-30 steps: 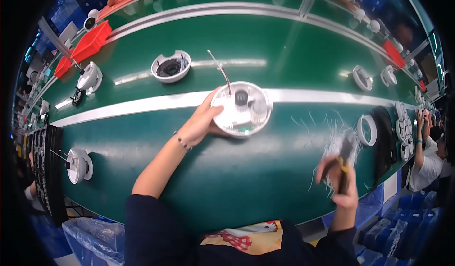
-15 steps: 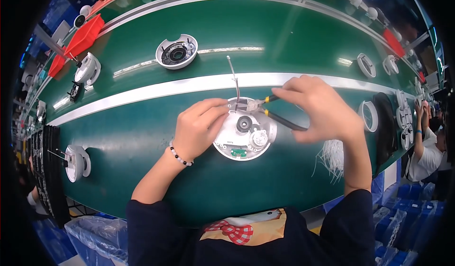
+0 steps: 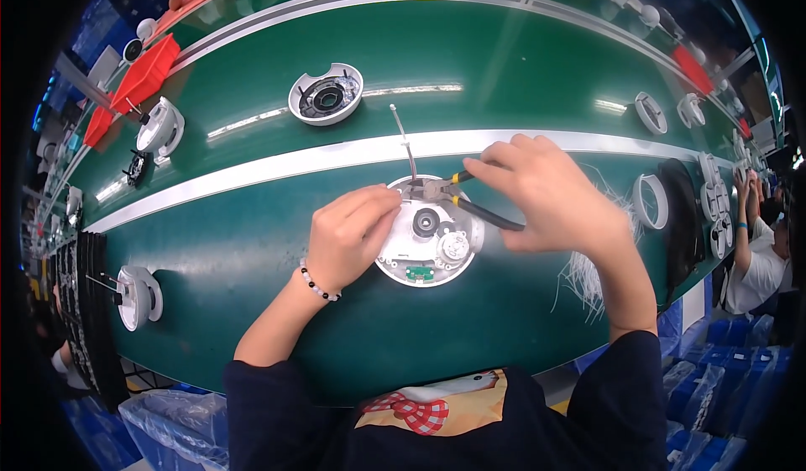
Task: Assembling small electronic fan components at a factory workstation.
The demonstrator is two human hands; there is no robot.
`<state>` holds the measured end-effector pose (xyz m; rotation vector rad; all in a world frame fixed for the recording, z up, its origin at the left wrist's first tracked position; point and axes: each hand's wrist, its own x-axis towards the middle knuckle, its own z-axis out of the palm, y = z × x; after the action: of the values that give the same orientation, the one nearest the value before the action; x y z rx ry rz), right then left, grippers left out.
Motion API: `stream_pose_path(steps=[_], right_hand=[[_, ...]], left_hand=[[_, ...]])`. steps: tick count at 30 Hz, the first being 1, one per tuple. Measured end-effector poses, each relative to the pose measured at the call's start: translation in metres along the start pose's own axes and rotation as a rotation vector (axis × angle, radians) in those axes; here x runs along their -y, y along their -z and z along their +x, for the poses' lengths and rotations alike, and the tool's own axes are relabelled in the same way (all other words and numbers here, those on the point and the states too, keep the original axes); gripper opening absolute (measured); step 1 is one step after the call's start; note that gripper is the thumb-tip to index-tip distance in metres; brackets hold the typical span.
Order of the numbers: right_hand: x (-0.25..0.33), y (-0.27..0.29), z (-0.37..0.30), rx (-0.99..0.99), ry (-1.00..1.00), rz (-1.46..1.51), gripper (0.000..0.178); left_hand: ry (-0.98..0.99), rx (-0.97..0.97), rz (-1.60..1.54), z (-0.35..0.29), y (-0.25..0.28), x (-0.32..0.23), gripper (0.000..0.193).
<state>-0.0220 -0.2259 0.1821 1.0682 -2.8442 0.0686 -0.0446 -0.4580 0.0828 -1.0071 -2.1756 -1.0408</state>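
Observation:
A round white housing [image 3: 417, 274] lies on the green work surface in front of me, with a black ring, a white gear-like part and a small green circuit board inside. A cable [image 3: 400, 127] rises from its far edge. My right hand [image 3: 550, 194] grips a pair of cutting pliers [image 3: 480, 206] with black and yellow handles, its jaws at the base of the cable. My left hand [image 3: 353, 236] is closed at the housing's left rim, fingertips pinched near the jaws; what they hold is hidden.
A bundle of thin white strips [image 3: 585, 282] lies under my right forearm. A white ring [image 3: 650, 201] and a black pouch [image 3: 678, 211] are at the right. Another open housing [image 3: 326, 95] moves along the far green belt. A white unit [image 3: 138, 297] stands at the left.
The pliers have shifted slightly left, with the jaws now further over the cable's base. The housing on the far belt has moved a little to the right.

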Motion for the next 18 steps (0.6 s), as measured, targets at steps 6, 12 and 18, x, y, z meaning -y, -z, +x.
stream_pose_path(steps=[6, 12, 18], right_hand=[[0.006, 0.015, 0.004, 0.012, 0.015, 0.049, 0.045], [0.003, -0.003, -0.009, 0.035, 0.01, 0.134, 0.04], [0.002, 0.007, -0.043, 0.037, -0.077, 0.151, 0.057]], left_hand=[[-0.001, -0.001, -0.029, 0.008, 0.011, -0.008, 0.014], [0.052, -0.036, -0.073, -0.004, 0.006, -0.006, 0.012], [0.008, -0.06, -0.141, 0.006, 0.003, -0.016, 0.012]])
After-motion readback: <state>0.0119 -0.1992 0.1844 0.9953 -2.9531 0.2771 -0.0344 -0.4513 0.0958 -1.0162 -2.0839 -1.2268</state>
